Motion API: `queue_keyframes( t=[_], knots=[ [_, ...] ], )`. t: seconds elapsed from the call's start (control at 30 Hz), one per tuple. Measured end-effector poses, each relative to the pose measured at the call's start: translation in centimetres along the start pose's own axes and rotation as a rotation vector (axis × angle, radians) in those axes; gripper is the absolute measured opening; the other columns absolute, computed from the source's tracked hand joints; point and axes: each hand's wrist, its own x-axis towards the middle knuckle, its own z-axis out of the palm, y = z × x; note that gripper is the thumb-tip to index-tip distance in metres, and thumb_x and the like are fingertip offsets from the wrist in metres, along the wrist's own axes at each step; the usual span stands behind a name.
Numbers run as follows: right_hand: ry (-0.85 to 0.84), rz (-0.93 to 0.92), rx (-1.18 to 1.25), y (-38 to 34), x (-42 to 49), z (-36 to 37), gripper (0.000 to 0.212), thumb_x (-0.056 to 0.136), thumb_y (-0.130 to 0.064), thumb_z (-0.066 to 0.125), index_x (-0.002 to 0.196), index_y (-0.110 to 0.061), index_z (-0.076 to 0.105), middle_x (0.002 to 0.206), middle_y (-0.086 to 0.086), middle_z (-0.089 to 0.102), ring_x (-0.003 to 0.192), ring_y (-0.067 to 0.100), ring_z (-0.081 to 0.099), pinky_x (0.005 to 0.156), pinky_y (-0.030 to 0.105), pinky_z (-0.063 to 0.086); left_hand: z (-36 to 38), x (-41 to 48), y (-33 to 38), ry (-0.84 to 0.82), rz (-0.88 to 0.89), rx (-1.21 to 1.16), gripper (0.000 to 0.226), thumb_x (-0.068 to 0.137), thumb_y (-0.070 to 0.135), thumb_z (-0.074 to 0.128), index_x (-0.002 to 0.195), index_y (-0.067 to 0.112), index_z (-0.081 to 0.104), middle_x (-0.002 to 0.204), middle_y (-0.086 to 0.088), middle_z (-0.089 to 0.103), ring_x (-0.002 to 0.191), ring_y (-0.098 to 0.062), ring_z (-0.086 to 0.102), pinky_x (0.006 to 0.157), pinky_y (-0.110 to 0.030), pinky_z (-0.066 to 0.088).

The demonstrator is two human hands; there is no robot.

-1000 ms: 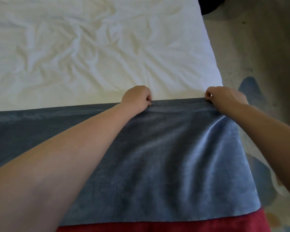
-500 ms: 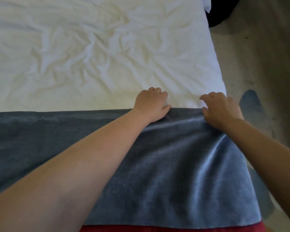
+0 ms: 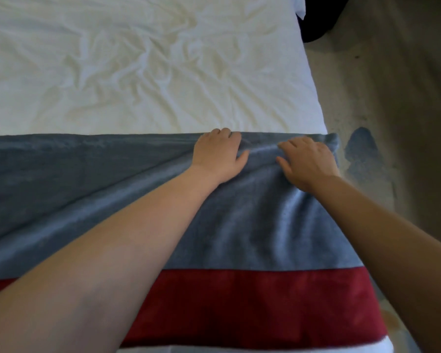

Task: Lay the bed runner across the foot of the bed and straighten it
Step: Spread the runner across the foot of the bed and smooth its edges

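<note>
– Runner position, as you see it on the head feed?
– I see the runner (image 3: 87, 189) stretched left to right across the white bed (image 3: 138, 72). Its far edge runs nearly straight. Its right end drops over the bed's side towards the floor (image 3: 405, 98). A red band (image 3: 265, 301) crosses it close to me.
– And the hands?
– Both lie on the grey part, up by the far edge and near the right end. The left hand (image 3: 218, 155) presses flat, fingers straight, fingertips (image 3: 224, 132) right at the far edge. The right hand (image 3: 308, 161) sits just beside it, nearer the bed's side, palm down, fingers spread and a little bent, gripping nothing that I can make out.
– Touching each other?
– No, apart, thumbs pointing at each other, with a small ridge of cloth raised between them. Shallow creases fan from under the right wrist towards me.
</note>
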Motion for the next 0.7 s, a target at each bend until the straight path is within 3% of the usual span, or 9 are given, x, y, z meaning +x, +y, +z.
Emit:
queue_keyframes(
  t=[0.13, 0.23, 0.4, 0.57, 0.7],
  knots=[
    [0.004, 0.090, 0.013, -0.8, -5.7, 1.1, 0.037, 0.094, -0.041, 0.041, 0.117, -0.016, 0.056, 0.116, 0.008, 0.060, 0.114, 0.029, 0.050, 0.089, 0.042, 0.041, -0.2, -4.3, 1.0, -0.032, 0.041, 0.035, 0.042, 0.092, 0.047, 0.040, 0.111, 0.014, 0.057, 0.108, -0.007, 0.060, 0.100, -0.026, 0.055, 0.080, -0.038, 0.044],
    [-0.016, 0.140, 0.029, -1.8, -9.9, 3.0, 0.040, 0.094, -0.041, 0.043, 0.124, -0.018, 0.054, 0.120, 0.008, 0.060, 0.117, 0.029, 0.050, 0.090, 0.042, 0.040, 0.3, -7.8, 1.9, -0.030, 0.072, 0.067, 0.041, 0.090, 0.048, 0.042, 0.107, 0.013, 0.058, 0.105, -0.008, 0.060, 0.100, -0.028, 0.055, 0.081, -0.038, 0.043],
    [-0.040, 0.172, 0.054, -4.3, -18.0, 6.0, 0.036, 0.089, -0.038, 0.051, 0.118, -0.017, 0.057, 0.112, 0.010, 0.059, 0.106, 0.032, 0.054, 0.081, 0.041, 0.044, 3.7, -15.8, 4.8, -0.099, 0.115, 0.073, 0.039, 0.088, 0.047, 0.045, 0.104, 0.014, 0.057, 0.106, -0.007, 0.059, 0.101, -0.028, 0.054, 0.081, -0.038, 0.042],
    [-0.007, 0.163, 0.025, -4.8, -25.2, 8.8, 0.027, 0.080, -0.023, 0.061, 0.102, -0.007, 0.058, 0.096, 0.014, 0.055, 0.089, 0.034, 0.055, 0.067, 0.042, 0.047, 7.2, -24.2, 8.8, -0.135, 0.153, 0.037, 0.058, 0.083, 0.047, 0.049, 0.127, 0.009, 0.050, 0.132, -0.014, 0.050, 0.119, -0.030, 0.046, 0.099, -0.040, 0.040],
    [0.002, 0.062, 0.009, -3.6, -28.5, 9.3, 0.024, 0.080, -0.022, 0.063, 0.096, -0.007, 0.056, 0.090, 0.012, 0.055, 0.080, 0.032, 0.055, 0.063, 0.040, 0.048, 8.1, -27.8, 10.6, -0.140, 0.142, 0.016, 0.063, 0.088, 0.045, 0.046, 0.138, 0.009, 0.042, 0.145, -0.018, 0.039, 0.133, -0.031, 0.037, 0.111, -0.043, 0.030]
  ],
)
